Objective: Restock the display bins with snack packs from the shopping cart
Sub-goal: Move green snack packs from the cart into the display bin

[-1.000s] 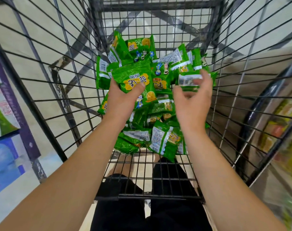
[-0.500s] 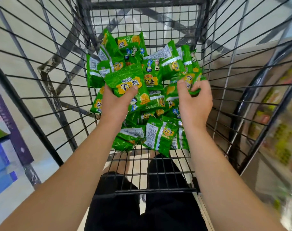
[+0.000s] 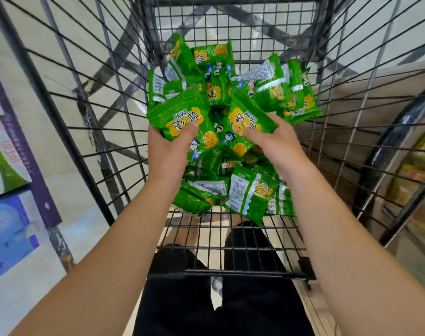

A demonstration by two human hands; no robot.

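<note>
At the far left stands a purple post [image 3: 24,154] with blue packaging beside it. The left hand [image 3: 169,151] has its grip closed on a green pack [image 3: 180,115], thumb on the front. Just beside it, the right hand [image 3: 277,141] grips a second pack [image 3: 245,117]. Both are held above the pile of packs [image 3: 250,195] inside the wire cart [image 3: 231,248]. Blurred shelves [image 3: 420,170] are at the right.

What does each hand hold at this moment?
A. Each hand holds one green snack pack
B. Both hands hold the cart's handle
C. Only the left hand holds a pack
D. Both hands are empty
A: the left hand grips one green snack pack, and the right hand grips another pack, both above the pile in the cart.
</note>
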